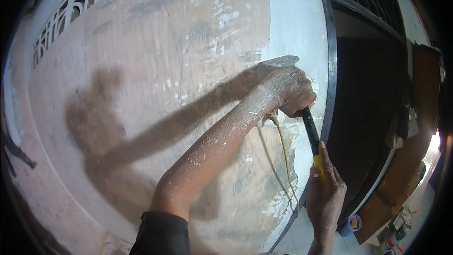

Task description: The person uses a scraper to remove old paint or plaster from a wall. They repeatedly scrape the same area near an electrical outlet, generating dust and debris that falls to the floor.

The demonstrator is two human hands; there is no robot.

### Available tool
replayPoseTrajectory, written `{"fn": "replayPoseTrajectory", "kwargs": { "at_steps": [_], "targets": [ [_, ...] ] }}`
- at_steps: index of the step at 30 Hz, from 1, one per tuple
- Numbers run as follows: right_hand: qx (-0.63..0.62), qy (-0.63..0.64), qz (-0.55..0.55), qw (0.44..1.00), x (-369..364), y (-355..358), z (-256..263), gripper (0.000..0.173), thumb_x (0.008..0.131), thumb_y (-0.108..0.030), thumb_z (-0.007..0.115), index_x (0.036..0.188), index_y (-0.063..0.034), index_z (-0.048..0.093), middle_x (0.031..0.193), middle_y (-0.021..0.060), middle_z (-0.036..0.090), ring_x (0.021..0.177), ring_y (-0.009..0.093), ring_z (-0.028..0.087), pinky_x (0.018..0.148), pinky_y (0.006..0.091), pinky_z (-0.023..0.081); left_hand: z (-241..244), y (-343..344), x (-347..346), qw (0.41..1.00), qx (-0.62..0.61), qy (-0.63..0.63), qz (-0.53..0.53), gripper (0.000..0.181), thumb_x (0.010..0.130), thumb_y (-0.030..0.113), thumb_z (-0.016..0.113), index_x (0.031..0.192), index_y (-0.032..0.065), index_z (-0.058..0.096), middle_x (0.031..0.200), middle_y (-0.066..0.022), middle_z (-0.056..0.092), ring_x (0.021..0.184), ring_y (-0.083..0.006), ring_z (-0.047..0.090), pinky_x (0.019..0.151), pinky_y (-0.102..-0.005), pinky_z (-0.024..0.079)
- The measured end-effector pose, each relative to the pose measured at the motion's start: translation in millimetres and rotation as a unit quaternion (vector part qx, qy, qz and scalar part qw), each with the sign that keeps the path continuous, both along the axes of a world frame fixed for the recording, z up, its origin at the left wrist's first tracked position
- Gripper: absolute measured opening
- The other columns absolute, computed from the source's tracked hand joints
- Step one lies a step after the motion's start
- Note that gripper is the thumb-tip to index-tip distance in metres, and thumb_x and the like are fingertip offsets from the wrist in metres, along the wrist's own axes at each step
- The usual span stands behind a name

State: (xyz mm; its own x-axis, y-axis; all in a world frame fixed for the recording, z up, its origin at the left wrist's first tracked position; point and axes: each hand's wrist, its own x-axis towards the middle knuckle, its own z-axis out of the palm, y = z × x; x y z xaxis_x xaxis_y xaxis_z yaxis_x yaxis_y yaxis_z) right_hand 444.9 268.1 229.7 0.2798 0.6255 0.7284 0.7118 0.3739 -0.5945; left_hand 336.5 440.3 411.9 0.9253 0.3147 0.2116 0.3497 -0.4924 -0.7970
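White paint remains on the right part of the wall, while bare, patchy plaster shows across the left. My left hand, dusted with pale flakes, is closed around the upper part of a long-handled scraper, close to the wall. A flat grey metal blade shows just above that hand, against the wall near the paint edge. My right hand holds the yellow lower part of the black and yellow handle. My left hand's fingers are mostly hidden from view.
A plug with a yellowish cord hangs from the wall below my left wrist. Right of the wall stands a dark door frame. A bucket and several containers stand on the floor at lower right. White grillework is at upper left.
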Motion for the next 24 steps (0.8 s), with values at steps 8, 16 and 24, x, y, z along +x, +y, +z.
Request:
{"fn": "replayPoseTrajectory", "kwargs": {
  "at_steps": [8,16,24],
  "targets": [
    [0.0,-0.055,0.012,0.998,-14.8,-7.4,0.5,0.049,0.097,-0.003,0.06,0.146,-0.0031,0.055,0.098,0.0211,0.071,0.081,0.031,0.07,0.076,0.039,0.055,-21.2,35.1,-26.5,0.944,0.053,-0.115,-0.305,0.018,0.078,0.026,0.074,0.069,0.0119,0.068,0.061,-0.0055,0.068,0.063,-0.0242,0.072,0.072,-0.0432,0.06],
    [0.055,-0.024,-0.012,0.998,-40.3,-1.3,-1.3,0.04,0.101,-0.005,0.058,0.141,-0.0044,0.06,0.116,0.0248,0.072,0.09,0.029,0.074,0.075,0.0333,0.056,-22.1,49.9,-27.7,0.949,0.023,-0.071,-0.306,0.021,0.067,0.027,0.082,0.072,0.0103,0.07,0.064,-0.0071,0.069,0.066,-0.0267,0.074,0.068,-0.0419,0.061],
    [0.106,0.002,-0.015,0.994,-46.8,9.9,-8.3,0.039,0.102,-0.011,0.062,0.14,-0.0043,0.061,0.093,0.0206,0.075,0.078,0.01,0.064,0.066,0.0299,0.053,-19.7,53.5,-29.7,0.953,0.049,-0.046,-0.294,0.017,0.072,0.023,0.078,0.075,0.0104,0.067,0.063,-0.0065,0.069,0.069,-0.0271,0.075,0.067,-0.0431,0.06]
  ]
}}
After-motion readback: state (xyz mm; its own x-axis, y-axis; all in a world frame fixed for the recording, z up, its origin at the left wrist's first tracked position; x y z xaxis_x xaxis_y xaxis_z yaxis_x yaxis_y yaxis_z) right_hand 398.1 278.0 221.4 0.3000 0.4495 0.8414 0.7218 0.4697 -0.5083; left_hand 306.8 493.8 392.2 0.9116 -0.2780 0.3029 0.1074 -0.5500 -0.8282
